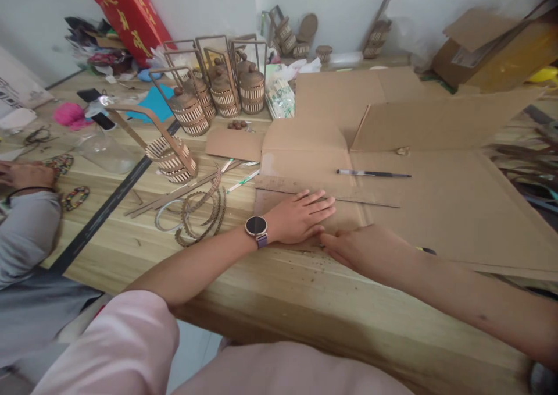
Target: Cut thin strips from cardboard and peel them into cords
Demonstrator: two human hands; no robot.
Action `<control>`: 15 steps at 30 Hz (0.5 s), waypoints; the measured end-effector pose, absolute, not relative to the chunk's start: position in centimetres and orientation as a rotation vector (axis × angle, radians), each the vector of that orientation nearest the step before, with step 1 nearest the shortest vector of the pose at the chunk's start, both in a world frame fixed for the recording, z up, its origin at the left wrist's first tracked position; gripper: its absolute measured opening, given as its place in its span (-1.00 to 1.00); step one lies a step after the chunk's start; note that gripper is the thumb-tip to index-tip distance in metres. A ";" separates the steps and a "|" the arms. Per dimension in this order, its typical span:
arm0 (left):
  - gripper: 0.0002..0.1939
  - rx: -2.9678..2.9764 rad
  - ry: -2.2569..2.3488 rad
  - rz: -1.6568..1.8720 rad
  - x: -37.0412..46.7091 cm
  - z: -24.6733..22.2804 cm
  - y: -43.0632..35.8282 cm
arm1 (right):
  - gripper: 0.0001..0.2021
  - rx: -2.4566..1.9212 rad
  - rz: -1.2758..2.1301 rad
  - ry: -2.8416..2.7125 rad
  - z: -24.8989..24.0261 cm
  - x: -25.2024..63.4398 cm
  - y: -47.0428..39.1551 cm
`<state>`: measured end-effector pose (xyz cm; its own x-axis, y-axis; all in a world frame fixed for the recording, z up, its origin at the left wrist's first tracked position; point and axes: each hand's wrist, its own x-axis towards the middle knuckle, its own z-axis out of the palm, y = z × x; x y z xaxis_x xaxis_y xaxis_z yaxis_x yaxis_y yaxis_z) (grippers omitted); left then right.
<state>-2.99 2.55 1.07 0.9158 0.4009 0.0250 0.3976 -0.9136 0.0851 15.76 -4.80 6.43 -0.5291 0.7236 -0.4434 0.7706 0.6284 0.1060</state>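
My left hand [300, 216] lies flat with spread fingers on the near left part of a flattened cardboard sheet [418, 191]. A watch is on that wrist. Close to its fingertips, my right hand [361, 244] is closed at the cardboard's near edge; what its fingers hold, if anything, is hidden. A dark line or slit runs across the cardboard just beyond my left fingers. Farther back on the sheet rests a pen [374, 174]. A yellow and black tool [426, 250] shows partly behind my right forearm.
Coiled notched strips [200, 214] and a small open bamboo basket [174, 159] are left of my hands. Several lidded baskets [224, 89] stand behind. A person's hand [32, 175] is at the far left. An open cardboard box [475, 52] sits back right.
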 end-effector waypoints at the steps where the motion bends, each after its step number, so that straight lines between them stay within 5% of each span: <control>1: -0.44 2.998 0.624 0.066 -3.0 1.1 2.5 | -0.78 1.174 -0.140 2.399 6.5 15.7 -4.8; 15: -0.44 2.999 0.612 0.063 -3.0 0.9 2.6 | -0.60 1.111 -0.125 2.382 7.6 13.9 -4.3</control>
